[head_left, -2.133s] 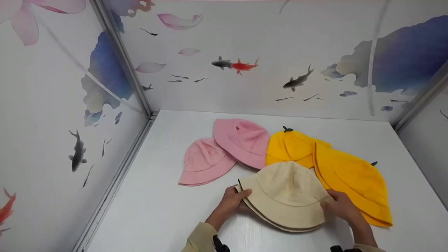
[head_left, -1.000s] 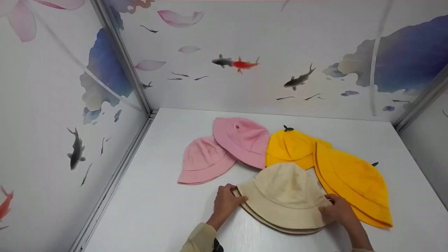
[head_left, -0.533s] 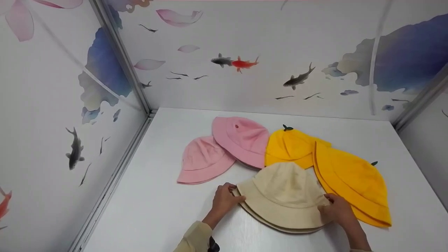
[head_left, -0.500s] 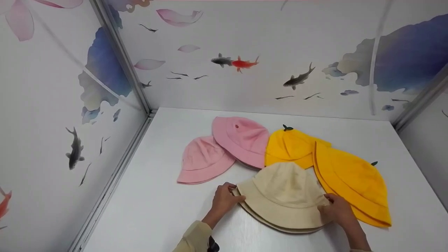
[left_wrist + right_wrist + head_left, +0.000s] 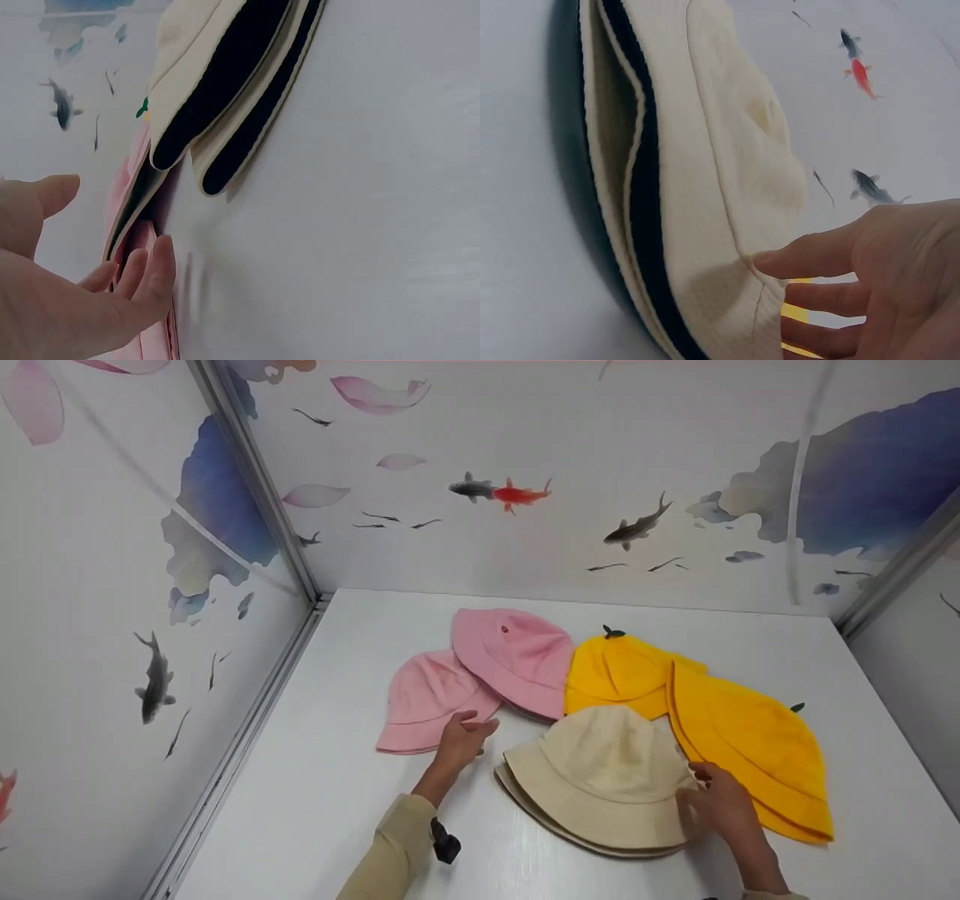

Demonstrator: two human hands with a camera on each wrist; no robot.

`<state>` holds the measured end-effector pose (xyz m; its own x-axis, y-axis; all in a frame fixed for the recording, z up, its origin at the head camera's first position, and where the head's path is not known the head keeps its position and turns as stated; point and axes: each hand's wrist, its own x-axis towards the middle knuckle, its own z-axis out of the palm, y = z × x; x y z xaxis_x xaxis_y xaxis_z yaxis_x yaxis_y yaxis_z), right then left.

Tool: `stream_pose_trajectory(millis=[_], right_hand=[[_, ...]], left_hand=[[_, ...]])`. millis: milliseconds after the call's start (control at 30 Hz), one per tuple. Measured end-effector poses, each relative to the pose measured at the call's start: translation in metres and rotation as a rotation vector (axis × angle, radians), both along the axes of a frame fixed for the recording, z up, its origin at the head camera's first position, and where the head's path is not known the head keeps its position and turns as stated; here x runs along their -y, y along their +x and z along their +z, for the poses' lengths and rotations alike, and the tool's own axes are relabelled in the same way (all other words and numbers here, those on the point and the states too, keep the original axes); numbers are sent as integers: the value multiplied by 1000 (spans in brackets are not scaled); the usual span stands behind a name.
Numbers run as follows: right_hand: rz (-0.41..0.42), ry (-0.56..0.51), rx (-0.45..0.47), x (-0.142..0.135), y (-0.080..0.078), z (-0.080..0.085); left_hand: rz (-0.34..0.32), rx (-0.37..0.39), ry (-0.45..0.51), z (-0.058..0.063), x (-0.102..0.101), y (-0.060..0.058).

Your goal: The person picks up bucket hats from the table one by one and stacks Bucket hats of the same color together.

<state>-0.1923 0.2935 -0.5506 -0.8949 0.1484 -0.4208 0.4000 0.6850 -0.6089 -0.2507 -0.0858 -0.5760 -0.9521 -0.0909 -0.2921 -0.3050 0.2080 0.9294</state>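
Observation:
A cream bucket hat (image 5: 604,776) with dark lining lies flat on the white table, its two brim layers parted at the left edge. My left hand (image 5: 459,739) is off it, fingers spread, over the front of the smaller pink bucket hat (image 5: 427,697). In the left wrist view the left hand (image 5: 90,292) has an empty palm, with the cream brim (image 5: 247,120) beyond. My right hand (image 5: 724,802) lightly pinches the cream hat's right end. In the right wrist view its thumb (image 5: 795,255) lies at the crown seam, and the fingertips are hidden behind the hat.
A larger pink bucket hat (image 5: 514,660) overlaps the smaller one. Two yellow bucket hats (image 5: 619,671) with green leaf tips lie right of them, the bigger yellow hat (image 5: 750,750) beside my right hand. Painted panels (image 5: 525,555) with metal posts enclose the table (image 5: 300,810).
The left hand has let go of the cream hat's left edge and moved up and left. The right hand has risen slightly at the right end. The hats lie much as before.

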Motion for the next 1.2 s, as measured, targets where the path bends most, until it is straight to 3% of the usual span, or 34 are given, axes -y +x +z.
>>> stream_pose_trajectory(millis=[200, 400, 500, 667, 800, 967, 1100, 1200], right_hand=[[1, -54, -211, 18, -2, 17], [-17, -334, -341, 51, -17, 24], [-3, -498, -314, 63, -22, 21], [31, -626, -233, 78, -29, 13], [23, -768, -203, 90, -35, 7], [-7, -905, -167, 107, -42, 2], [-11, -946, -166, 119, -47, 1], [-21, -975, -168, 128, -51, 0]], left_hand=[[-24, 10, 105, 10, -5, -22], [30, 4, 271, 14, -13, -44], [88, 24, 332, 10, -19, -48], [168, 62, 432, 0, -27, -55], [180, 67, 506, -4, -31, -60], [172, 15, 473, -8, -38, -62], [181, -54, 440, -11, -43, -64], [200, -58, 456, -9, -45, -65]])
